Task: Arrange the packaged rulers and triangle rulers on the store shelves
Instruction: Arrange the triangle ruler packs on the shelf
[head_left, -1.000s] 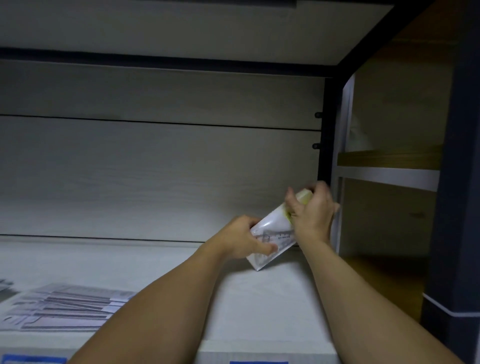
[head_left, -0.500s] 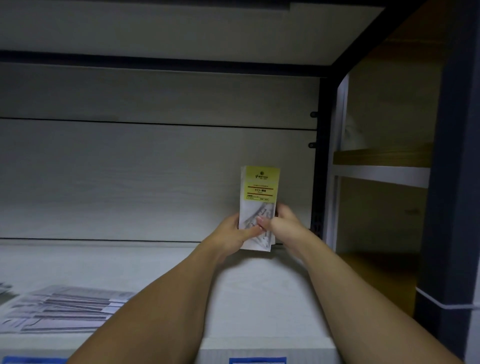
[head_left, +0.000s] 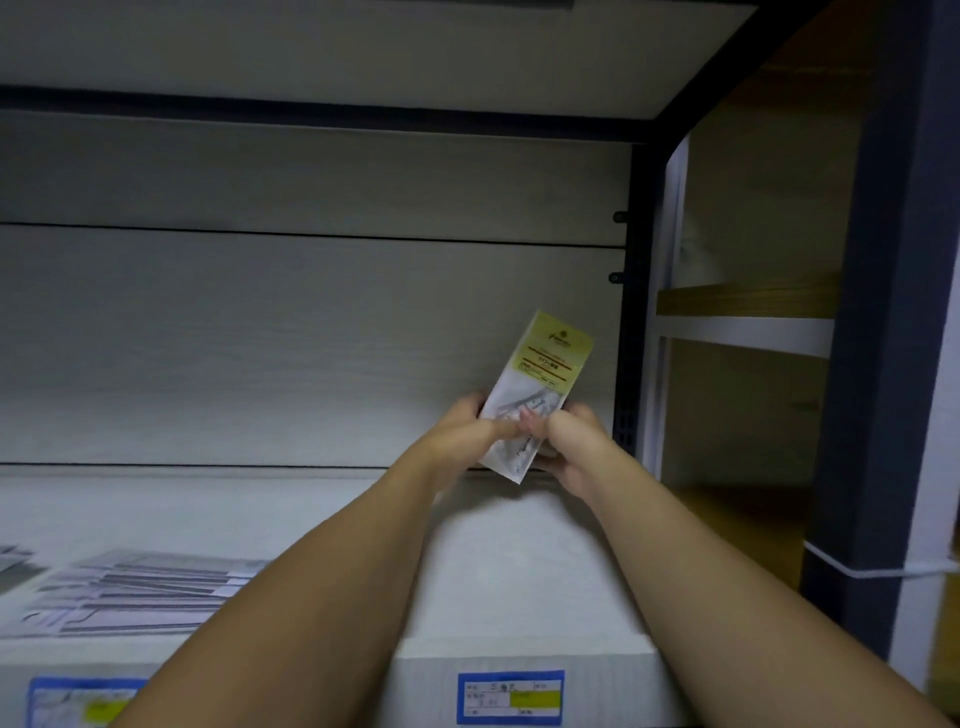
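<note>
A stack of packaged rulers (head_left: 545, 369) with a yellow header card stands on end at the back right of the white shelf (head_left: 519, 561), leaning to the right near the back panel. My left hand (head_left: 470, 431) grips its lower left side, thumb across the front. My right hand (head_left: 569, 441) grips its lower right side and bottom. At the left front of the shelf, flat ruler packages (head_left: 140, 592) lie in an overlapping stack.
A dark upright post (head_left: 631, 332) closes the shelf on the right, close to the held stack. Beyond it is a wooden shelving unit (head_left: 748, 301) and a dark frame post (head_left: 878, 312). Blue price labels (head_left: 510, 697) sit on the shelf's front edge.
The stack of packages, upright half a second ago, has tipped to the right and shifted slightly rightward. Both hands stay on its lower end.
</note>
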